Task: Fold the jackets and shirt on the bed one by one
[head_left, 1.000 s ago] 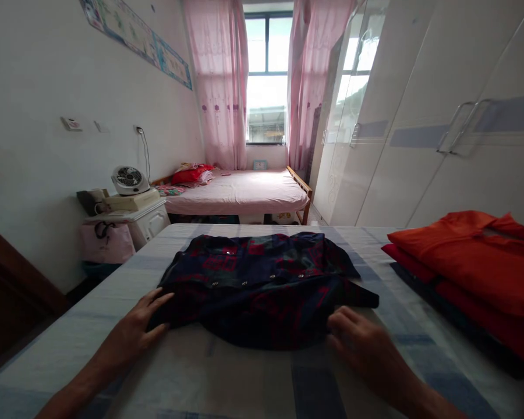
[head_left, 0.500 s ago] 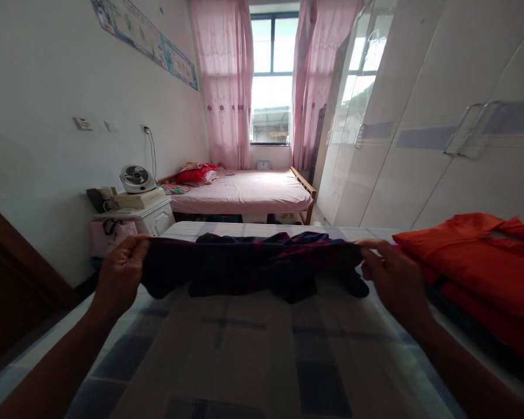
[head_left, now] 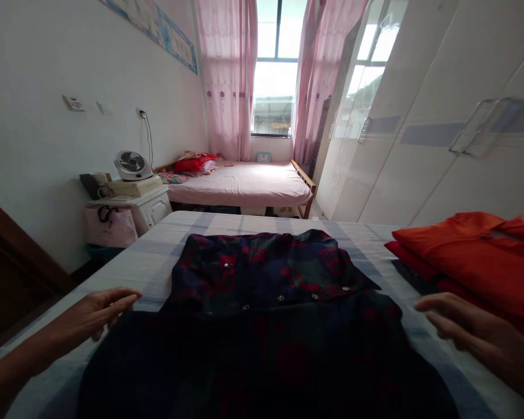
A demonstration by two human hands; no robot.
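Note:
A dark navy button-up shirt (head_left: 262,265) with red and green patches lies spread on the near bed. Round metallic buttons run across its middle, and one chest pocket shows. Its near part is in deep shade and runs out at the bottom of the view. By the shirt's left edge is my left hand (head_left: 98,314), fingers stretched out and no cloth gripped. Off the right edge, apart from the fabric, hovers my right hand (head_left: 474,331), its fingers loosely bent and holding nothing.
A stack of folded clothes, an orange garment (head_left: 475,250) uppermost, sits at the right on the blue-and-white sheet (head_left: 157,256). Beyond are a pink-covered bed (head_left: 248,183), a nightstand (head_left: 151,209) with a fan (head_left: 132,165), a pink bag (head_left: 110,227) and a white wardrobe (head_left: 414,87).
The shirt, stretched between both hands before, now lies spread over the sheet and reaches nearer to me. Both hands have let go of it and moved outward and down.

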